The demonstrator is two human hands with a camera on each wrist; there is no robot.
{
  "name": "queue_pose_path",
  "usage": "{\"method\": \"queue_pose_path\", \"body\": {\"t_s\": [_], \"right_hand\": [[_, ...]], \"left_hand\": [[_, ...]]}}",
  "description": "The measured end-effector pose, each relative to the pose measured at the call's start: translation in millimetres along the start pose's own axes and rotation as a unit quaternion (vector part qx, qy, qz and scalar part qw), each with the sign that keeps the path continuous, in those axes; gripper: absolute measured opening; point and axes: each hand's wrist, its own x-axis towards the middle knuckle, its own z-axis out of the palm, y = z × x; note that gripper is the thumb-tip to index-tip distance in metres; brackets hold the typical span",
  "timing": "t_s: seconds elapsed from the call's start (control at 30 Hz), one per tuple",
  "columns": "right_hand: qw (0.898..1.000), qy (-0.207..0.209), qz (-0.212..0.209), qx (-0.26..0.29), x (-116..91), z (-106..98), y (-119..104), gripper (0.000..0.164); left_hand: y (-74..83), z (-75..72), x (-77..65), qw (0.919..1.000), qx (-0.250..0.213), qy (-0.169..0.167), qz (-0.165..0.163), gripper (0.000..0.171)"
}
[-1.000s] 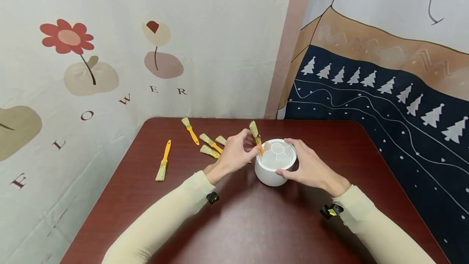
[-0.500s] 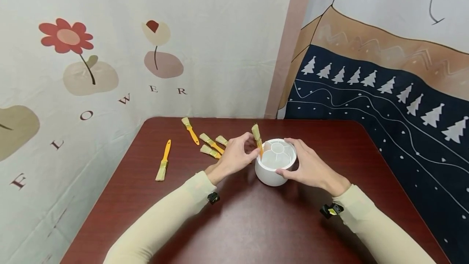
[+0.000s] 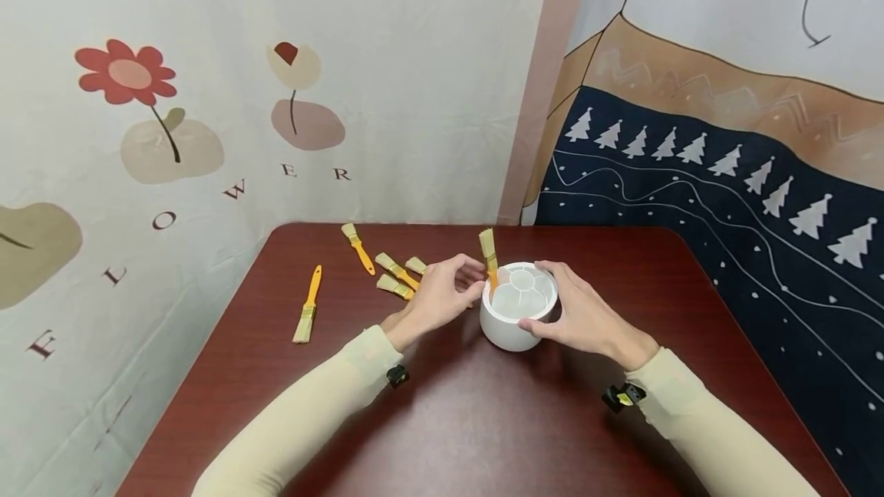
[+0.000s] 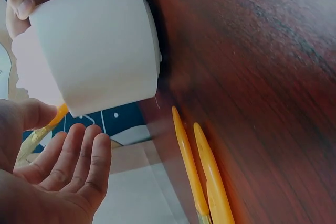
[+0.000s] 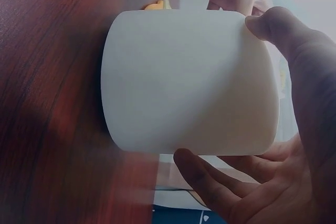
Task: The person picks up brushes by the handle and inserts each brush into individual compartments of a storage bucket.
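Observation:
A round white divided organizer [image 3: 511,334] stands on the table, and my right hand [image 3: 587,314] grips its rim and side between thumb and fingers. One paintbrush [image 3: 489,251] with a yellow handle stands bristles up in the organizer's left compartment, leaning on the rim. My left hand [image 3: 440,291] is right beside this brush, fingers spread and relaxed around nothing. In the left wrist view, the thumb overlaps the brush handle [image 4: 60,114] while the other fingers lie apart from it. The right wrist view shows the organizer's plain side wall [image 5: 178,77] between thumb and fingers.
Several more paintbrushes lie on the dark red table [image 3: 449,436]: one at the far edge [image 3: 357,249], one at the left [image 3: 308,304], and a cluster [image 3: 397,274] partly hidden behind my left hand. A printed cloth [image 3: 428,83] hangs behind the table.
My left hand has let go of the paintbrush and drawn slightly left. The brush now stands more upright in the organizer. My right hand has kept its hold.

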Motion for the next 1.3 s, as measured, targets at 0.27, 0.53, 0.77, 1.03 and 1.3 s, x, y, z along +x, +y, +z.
{"method": "queue_pose_path", "body": {"t_s": [0.27,0.53,0.77,1.03,1.3], "right_hand": [[1.000,-0.008,0.004,0.001,0.4,0.8,-0.3,0.114],[1.000,0.003,0.010,-0.009,-0.2,2.8,-2.1,0.112],[0.999,0.007,0.034,-0.017,-1.0,4.9,-8.6,0.113],[0.998,0.018,0.064,-0.021,-5.2,10.2,-18.0,0.114],[0.995,0.049,0.082,-0.020,-4.6,17.1,-26.7,0.114]], "left_hand": [[-13.6,-19.3,-5.6,0.9995,0.025,0.016,-0.007,0.024],[-39.3,-46.6,-14.2,0.9973,0.069,0.021,-0.004,0.023],[-69.2,-68.9,-22.7,0.9903,0.138,-0.014,-0.010,0.023],[-103.7,-87.4,-31.5,0.9779,0.199,-0.063,-0.015,0.026],[-120.0,-95.1,-31.7,0.9615,0.265,-0.073,0.007,0.026]]}}
